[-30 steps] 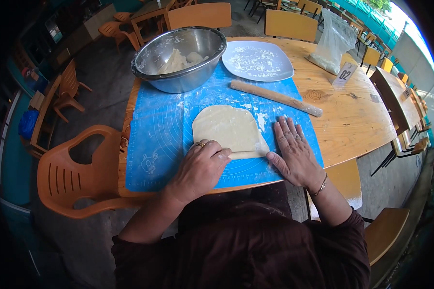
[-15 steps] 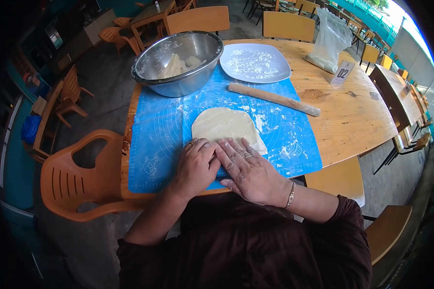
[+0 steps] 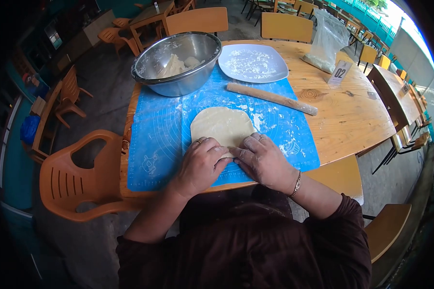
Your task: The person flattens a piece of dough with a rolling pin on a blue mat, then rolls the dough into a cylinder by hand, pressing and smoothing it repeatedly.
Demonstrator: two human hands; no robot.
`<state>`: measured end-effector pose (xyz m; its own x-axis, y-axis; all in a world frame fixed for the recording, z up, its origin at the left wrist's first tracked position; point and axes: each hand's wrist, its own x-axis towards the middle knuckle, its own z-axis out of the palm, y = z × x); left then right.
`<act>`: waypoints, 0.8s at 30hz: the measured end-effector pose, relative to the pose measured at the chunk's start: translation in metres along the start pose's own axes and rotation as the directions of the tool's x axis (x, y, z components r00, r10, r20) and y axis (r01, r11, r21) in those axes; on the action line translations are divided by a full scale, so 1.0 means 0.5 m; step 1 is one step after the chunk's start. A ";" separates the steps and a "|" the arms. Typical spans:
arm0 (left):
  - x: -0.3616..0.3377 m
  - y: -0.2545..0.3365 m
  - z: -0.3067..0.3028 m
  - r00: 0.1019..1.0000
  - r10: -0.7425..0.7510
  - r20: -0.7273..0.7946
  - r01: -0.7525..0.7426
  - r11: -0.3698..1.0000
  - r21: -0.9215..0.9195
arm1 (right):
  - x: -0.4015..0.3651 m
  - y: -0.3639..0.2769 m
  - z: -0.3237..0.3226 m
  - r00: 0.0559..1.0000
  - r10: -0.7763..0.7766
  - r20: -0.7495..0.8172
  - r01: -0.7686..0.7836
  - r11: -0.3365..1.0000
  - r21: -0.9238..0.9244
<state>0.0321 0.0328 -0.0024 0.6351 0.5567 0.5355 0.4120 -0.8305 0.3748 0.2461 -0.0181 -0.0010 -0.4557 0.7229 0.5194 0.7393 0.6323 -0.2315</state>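
A flat, pale sheet of dough (image 3: 222, 124) lies on a floured blue baking mat (image 3: 159, 139). My left hand (image 3: 201, 161) grips the near edge of the dough on its left part, fingers curled and thumb pressed in. Close beside it, my right hand (image 3: 265, 161) pinches the same edge further right. Between the two hands the edge looks folded or rolled over. Beyond the sheet a wooden rolling pin (image 3: 272, 99) rests slantwise on the mat, its right end near the mat's edge.
A steel bowl (image 3: 202, 72) with dough lumps (image 3: 173, 66) stands at the back left. Next to it is a white plate (image 3: 276, 72) dusted with flour. A plastic bag (image 3: 325, 41) and a number card (image 3: 340, 72) stand on the wooden table (image 3: 345, 120). An orange chair (image 3: 82, 168) is at left.
My right hand has gone from lying flat with fingers stretched over the near edge to pinching it. The left hand's fingers have curled onto the edge, which now looks folded.
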 end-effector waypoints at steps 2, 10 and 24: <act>-0.003 0.000 -0.005 1.000 0.004 0.009 -0.004 1.000 0.023 | 0.003 0.011 0.016 0.999 -0.043 0.020 0.044 0.998 -0.044; -0.016 0.020 -0.064 0.988 -0.072 0.139 0.039 0.973 0.226 | -0.002 0.024 -0.054 0.986 0.119 0.118 -0.104 0.987 -0.126; -0.028 0.020 -0.030 0.987 -0.076 0.145 0.046 0.979 0.200 | -0.025 0.065 -0.064 0.948 0.282 0.144 -0.258 0.952 -0.165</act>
<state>0.0174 0.0170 0.0054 0.6900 0.6095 0.3905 0.5630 -0.7909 0.2397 0.2918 -0.0156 0.0111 -0.2948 0.9044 0.3086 0.9031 0.3692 -0.2192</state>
